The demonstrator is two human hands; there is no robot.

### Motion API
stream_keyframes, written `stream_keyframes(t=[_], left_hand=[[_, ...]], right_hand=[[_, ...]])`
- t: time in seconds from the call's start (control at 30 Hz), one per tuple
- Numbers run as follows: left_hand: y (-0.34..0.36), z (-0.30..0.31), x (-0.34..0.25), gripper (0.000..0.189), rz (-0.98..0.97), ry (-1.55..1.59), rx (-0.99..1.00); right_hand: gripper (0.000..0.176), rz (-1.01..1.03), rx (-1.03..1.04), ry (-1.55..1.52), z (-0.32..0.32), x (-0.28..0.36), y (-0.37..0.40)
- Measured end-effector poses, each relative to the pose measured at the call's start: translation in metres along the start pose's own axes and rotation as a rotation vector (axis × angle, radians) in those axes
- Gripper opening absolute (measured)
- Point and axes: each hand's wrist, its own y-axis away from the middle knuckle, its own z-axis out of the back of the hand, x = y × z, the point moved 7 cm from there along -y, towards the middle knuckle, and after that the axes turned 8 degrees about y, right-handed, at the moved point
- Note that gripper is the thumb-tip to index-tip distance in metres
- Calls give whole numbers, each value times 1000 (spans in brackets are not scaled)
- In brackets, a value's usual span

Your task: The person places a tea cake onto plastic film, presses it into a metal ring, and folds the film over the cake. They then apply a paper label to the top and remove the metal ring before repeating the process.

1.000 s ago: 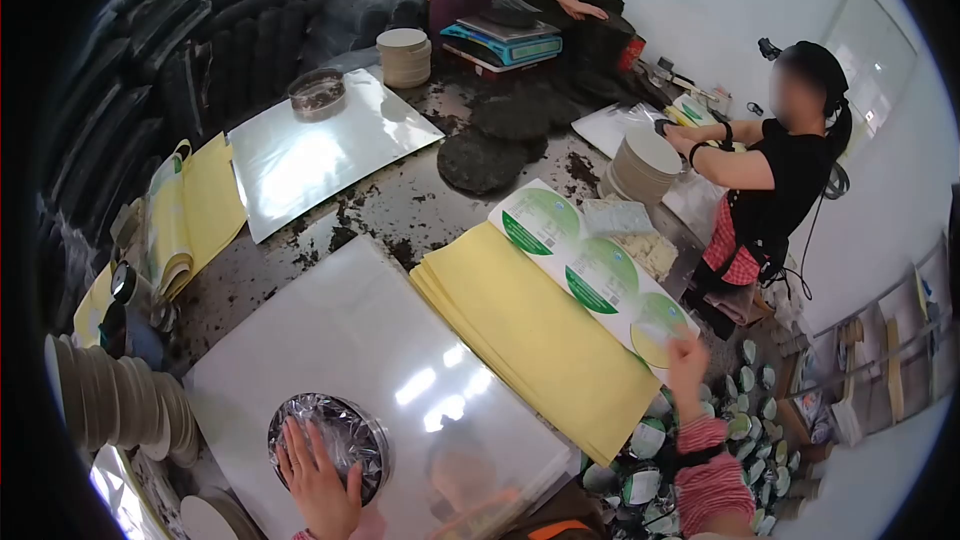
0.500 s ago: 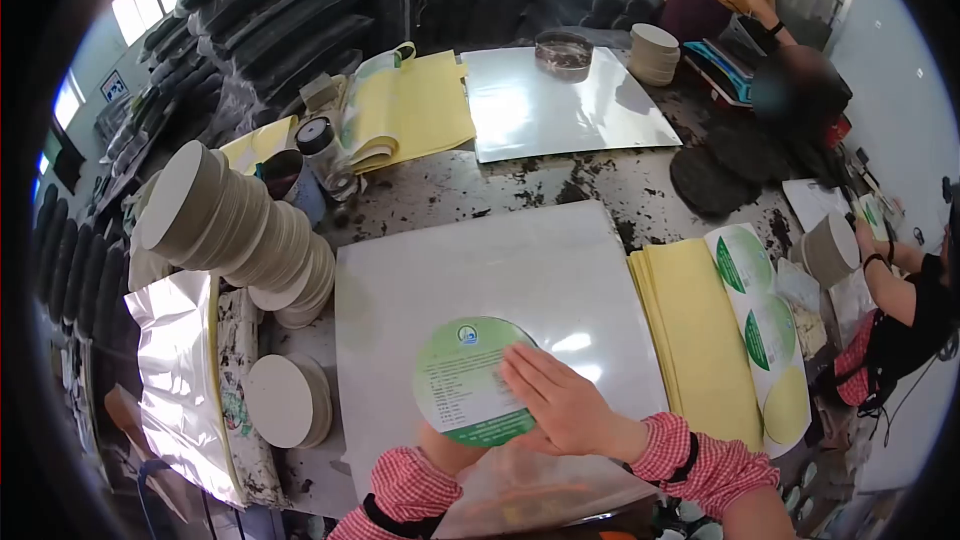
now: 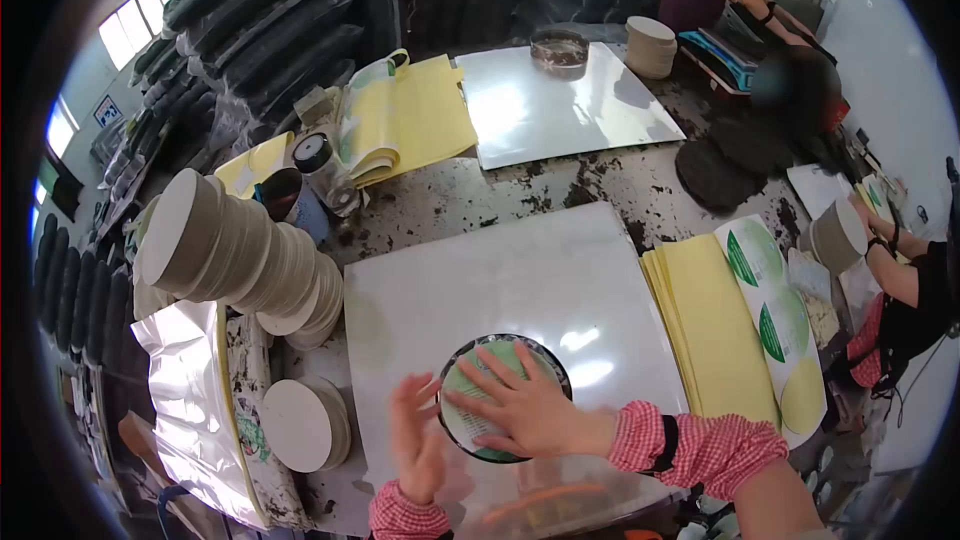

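On the glossy white board (image 3: 410,300) in front of me lies a round dish with a dark rim (image 3: 566,377). Inside its rim is a round card with a green printed label (image 3: 463,402). My right hand (image 3: 530,408) presses flat on the label, fingers spread, covering much of it. To the left of the dish my left hand (image 3: 415,435) is raised with its fingers apart, slightly blurred and holding nothing. Yellow backing sheets (image 3: 705,330) and a strip of round green labels (image 3: 775,330) lie to the right of the board.
Tall leaning stacks of round grey cards (image 3: 235,250) and a lower stack (image 3: 300,425) stand at left. A second board (image 3: 560,120) carries another round dish (image 3: 560,50) at the back. Two other people work at right; one person's hand touches a card stack (image 3: 835,235).
The labelled card, held between both hands before, now sits within the dark-rimmed dish on the board. My left hand has come out from under it to the left; my right hand is spread on top.
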Motion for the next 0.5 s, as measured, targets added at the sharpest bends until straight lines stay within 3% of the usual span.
stream_keyframes(t=[0.03,0.1,0.13,0.17,0.23,0.27,0.3,0.37,0.4,0.5], left_hand=[[-1,7,-5,65,18,-1,7],[-3,21,4,53,261,-943,137],[-1,15,21,44,328,-825,247],[3,14,21,44,330,-822,232],[2,-7,0,44,122,-922,229],[9,-27,-17,49,-92,-972,269],[18,-42,-25,49,-82,-969,252],[42,-94,-40,55,-312,-1045,523],[48,-98,-41,55,-316,-1048,487],[80,-103,-47,61,-347,-1058,468]], right_hand=[[71,-16,6,-8,-2,3,0],[71,-18,52,-2,-3,4,-3],[74,-9,64,10,-2,4,-4],[74,5,70,9,-2,6,-2],[77,-51,72,-19,-2,1,-1],[78,-59,65,40,-4,0,2],[76,-94,297,14,-12,-3,4],[76,-13,-39,61,2,-5,9],[79,-72,-165,-145,4,-12,17],[87,-298,-282,5,33,-31,29]])
